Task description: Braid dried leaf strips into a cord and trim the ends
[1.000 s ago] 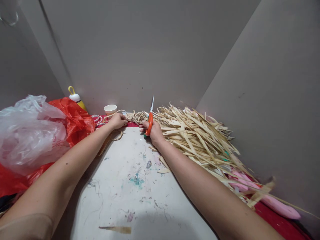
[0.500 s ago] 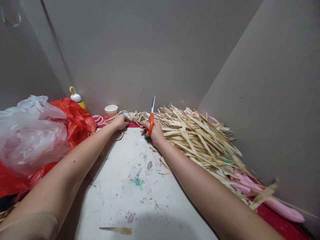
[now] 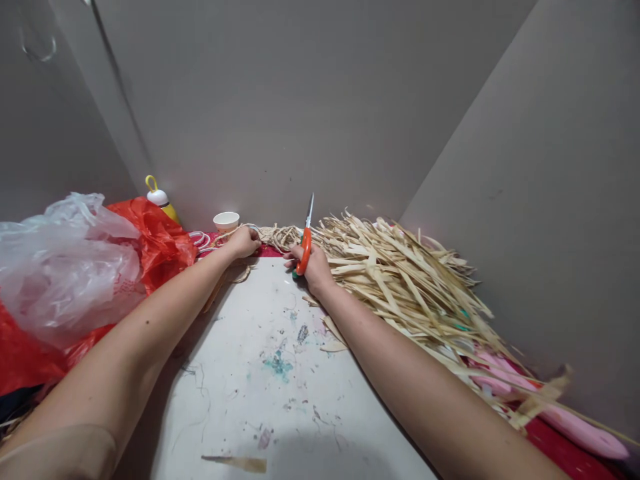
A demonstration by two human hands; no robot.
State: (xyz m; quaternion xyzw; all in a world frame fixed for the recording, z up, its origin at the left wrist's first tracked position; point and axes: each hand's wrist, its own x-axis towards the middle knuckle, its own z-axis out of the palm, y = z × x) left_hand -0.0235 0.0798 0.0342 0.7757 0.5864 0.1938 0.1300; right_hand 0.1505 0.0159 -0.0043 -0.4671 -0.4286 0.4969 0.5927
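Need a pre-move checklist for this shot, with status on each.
1. Scissors held in the right hand: ok, orange handle in its grasp.
2. Blades away from the left hand: ok, they point up and there is a gap between.
3. Left hand's grip on the cord: cannot tell, its fingertips are too small and partly hidden.
4. Cup upright: ok, though close behind the left hand.
5. White surface free of scraps: not ok, a tan strip lies at its near end.

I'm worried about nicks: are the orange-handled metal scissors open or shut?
Shut or nearly so: the blades of the orange-handled metal scissors in the right hand show as one narrow shape.
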